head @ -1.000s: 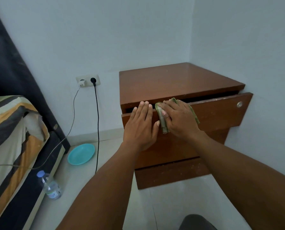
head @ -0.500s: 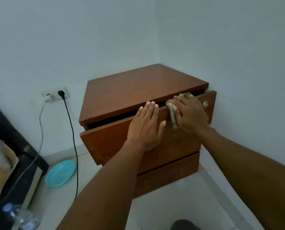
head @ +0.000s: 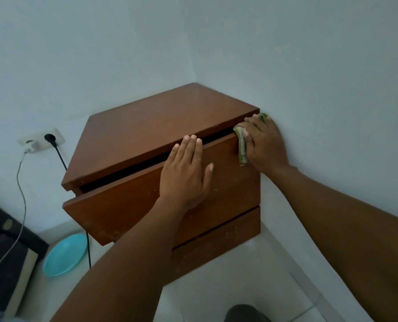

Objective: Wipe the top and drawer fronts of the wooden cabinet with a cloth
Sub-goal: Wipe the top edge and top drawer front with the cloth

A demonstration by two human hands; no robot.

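A person's right hand (head: 264,145) presses a folded green cloth (head: 241,147) flat against the far right end of a wooden cabinet's (head: 161,126) top drawer front (head: 128,205), fingers closed together over the fabric, right where the drawer meets the white wall (head: 321,77). A bit of the cloth pokes out past the fingertips at the cabinet's corner. The left hand (head: 185,176) lies flat and open on the middle of the same drawer front, fingers straight and close side by side, thumb out, fingertips reaching the drawer's upper edge. The drawer stands slightly open, more so on its left side, leaving a dark gap under the cabinet top. A lower drawer front (head: 216,247) sits below, closed. The cabinet is tucked into the room's corner, so the right wall hems in the wiping hand. To the left, a wall socket (head: 41,140) carries a black plug and a white adapter, their cables (head: 22,194) hanging down to the floor (head: 228,289). A turquoise plate (head: 64,254) lies on the floor just beside the cabinet's left lower corner, with the black cable running behind it. A dark bed edge (head: 5,252) fills the lower left.
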